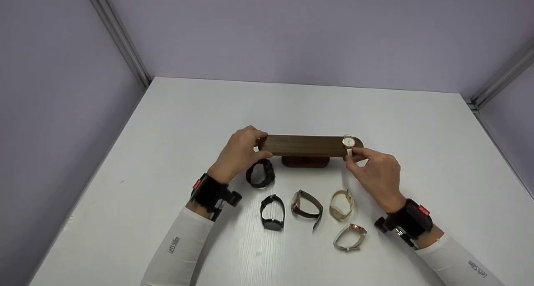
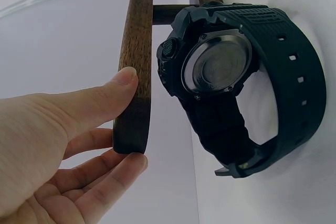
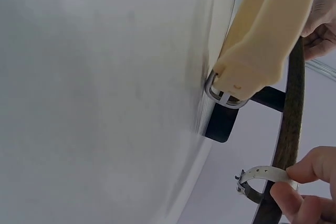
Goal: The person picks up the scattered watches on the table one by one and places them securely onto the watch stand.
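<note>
From the head view, a wooden bar (image 1: pixel 306 146) on a dark base (image 1: pixel 305 161) stands mid-table (image 1: pixel 375 111). The left hand (image 1: pixel 240 152) grips the bar's left end, thumb in front and fingers over the top. The right hand (image 1: pixel 375 171) pinches the strap of a pale watch (image 1: pixel 348 142) that sits on the bar's right end, its round face turned up. Five more watches lie on the table in front of the stand: a chunky black one (image 1: pixel 260 173) just below the left hand, a slimmer black one (image 1: pixel 272 212), a brown-strapped one (image 1: pixel 306 204), a cream one (image 1: pixel 341 204) and a silver-banded one (image 1: pixel 349 237) nearest the right wrist. The left wrist view adds what the head view cannot: the thumb (image 2: pixel 113 90) presses the bar's face (image 2: pixel 137 66) and the fingers curl under its end, while the chunky black watch (image 2: pixel 236 82) lies close beside it with its metal case back showing. The right wrist view shows the fingertips (image 3: pixel 310 169) pinching a thin silvery strap (image 3: pixel 260 174) wrapped round the bar (image 3: pixel 289 129), with the cream watch's band and buckle (image 3: pixel 252 51) close to the lens; the watch face is out of sight there.
</note>
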